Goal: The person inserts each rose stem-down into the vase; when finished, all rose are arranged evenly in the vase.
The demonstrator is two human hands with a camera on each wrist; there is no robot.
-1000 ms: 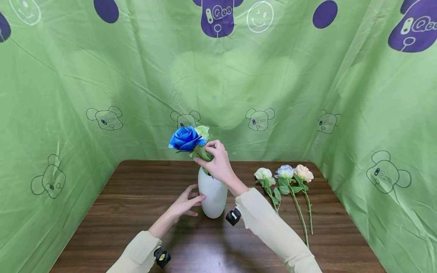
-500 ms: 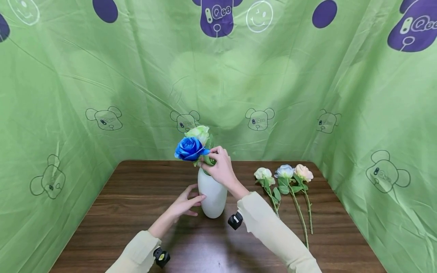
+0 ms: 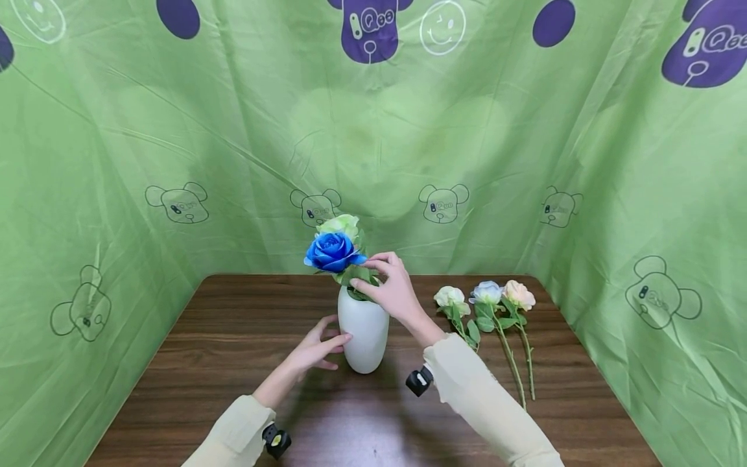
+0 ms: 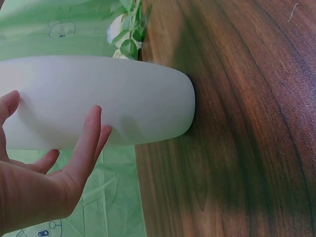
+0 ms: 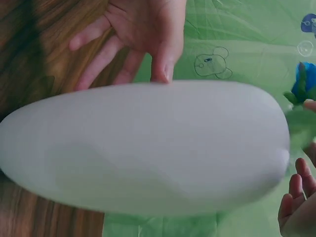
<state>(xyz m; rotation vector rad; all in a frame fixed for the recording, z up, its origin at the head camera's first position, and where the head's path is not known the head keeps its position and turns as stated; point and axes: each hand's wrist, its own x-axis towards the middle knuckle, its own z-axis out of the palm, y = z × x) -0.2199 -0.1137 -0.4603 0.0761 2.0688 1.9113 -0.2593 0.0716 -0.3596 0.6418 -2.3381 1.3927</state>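
Observation:
A white vase point(image 3: 363, 331) stands upright on the table. My left hand point(image 3: 312, 350) rests against its left side, thumb and fairly straight fingers touching the wall; the left wrist view shows these fingers point(image 4: 89, 138) spread along it. From the mouth rise a blue rose point(image 3: 332, 251) and, behind it, a pale green rose point(image 3: 340, 225), their lower stems hidden inside. My right hand point(image 3: 392, 285) is at the right of the mouth, fingertips by the blue petals and thumb over the leaves point(image 3: 353, 275). In the right wrist view, the vase hides much of that work.
To the right lie a white rose point(image 3: 451, 298), a pale blue rose point(image 3: 487, 293) and a peach rose point(image 3: 519, 296), stems toward the front. Green printed cloth point(image 3: 373, 143) hangs around the brown wooden table point(image 3: 233, 324).
The blue rose has come lower and to the right, showing more of the pale green rose behind it. My right hand has moved down and right; the left hand and vase have stayed put.

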